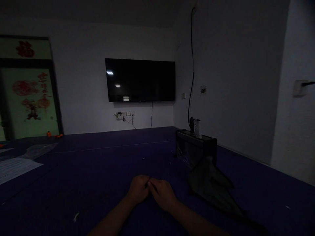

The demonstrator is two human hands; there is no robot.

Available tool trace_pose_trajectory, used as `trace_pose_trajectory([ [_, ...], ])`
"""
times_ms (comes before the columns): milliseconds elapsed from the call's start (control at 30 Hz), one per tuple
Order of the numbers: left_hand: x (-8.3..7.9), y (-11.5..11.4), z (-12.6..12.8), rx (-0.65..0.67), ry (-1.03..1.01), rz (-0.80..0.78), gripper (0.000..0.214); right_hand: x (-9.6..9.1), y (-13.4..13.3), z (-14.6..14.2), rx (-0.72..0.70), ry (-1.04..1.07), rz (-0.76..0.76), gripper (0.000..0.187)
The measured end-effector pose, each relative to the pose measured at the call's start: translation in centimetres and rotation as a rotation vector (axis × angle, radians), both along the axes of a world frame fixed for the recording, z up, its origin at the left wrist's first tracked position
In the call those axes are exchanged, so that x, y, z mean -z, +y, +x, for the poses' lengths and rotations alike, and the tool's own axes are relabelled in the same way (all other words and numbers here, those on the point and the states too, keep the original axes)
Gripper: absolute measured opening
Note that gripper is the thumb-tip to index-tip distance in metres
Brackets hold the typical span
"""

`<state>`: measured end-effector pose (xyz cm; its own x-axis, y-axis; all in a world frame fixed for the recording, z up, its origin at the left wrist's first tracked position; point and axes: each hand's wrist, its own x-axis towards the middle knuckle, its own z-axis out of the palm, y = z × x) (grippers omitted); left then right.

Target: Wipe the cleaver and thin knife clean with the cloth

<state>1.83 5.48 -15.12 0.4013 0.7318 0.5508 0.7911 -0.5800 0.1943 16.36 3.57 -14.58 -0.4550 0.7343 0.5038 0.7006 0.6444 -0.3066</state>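
Observation:
My left hand [139, 189] and my right hand [162, 193] meet low in the middle of the head view, over a dark blue surface [118, 164]. Both are curled closed, knuckles up, their thumb sides touching. Whether anything small is inside them is hidden by the fingers and the dim light. To the right of my right hand stands a black box-shaped case [190, 149]. A dark, crumpled cloth-like piece [209, 180] spreads from its near end.
A dark bottle-like object [192, 124] and a pale cylinder [197, 128] stand on the case. Printed paper [17, 168] and clear plastic [40, 150] lie left. Small orange items [49, 133] sit near the door. A television [140, 81] hangs on the far wall.

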Motion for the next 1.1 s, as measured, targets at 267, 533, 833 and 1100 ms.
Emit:
trace_pose_trajectory([
  [267, 0.03, 0.06, -0.04, -0.011, 0.002, -0.017, 0.025, -0.06, -0.07, -0.02, -0.01, -0.005, -0.021, 0.027],
  [533, -0.01, 0.13, -0.03, -0.017, 0.003, -0.018, 0.024, -0.04, -0.01, -0.03, -0.015, 0.001, -0.017, 0.028],
  [833, -0.12, -0.02, -0.04, -0.014, 0.005, -0.016, 0.029, -0.19, -0.17, -0.05, -0.012, -0.008, -0.042, 0.028],
  [1100, -0.03, 0.14, 0.02, -0.03, 0.014, -0.025, 0.024, -0.3, -0.25, 0.02, -0.023, -0.002, -0.019, 0.027],
])
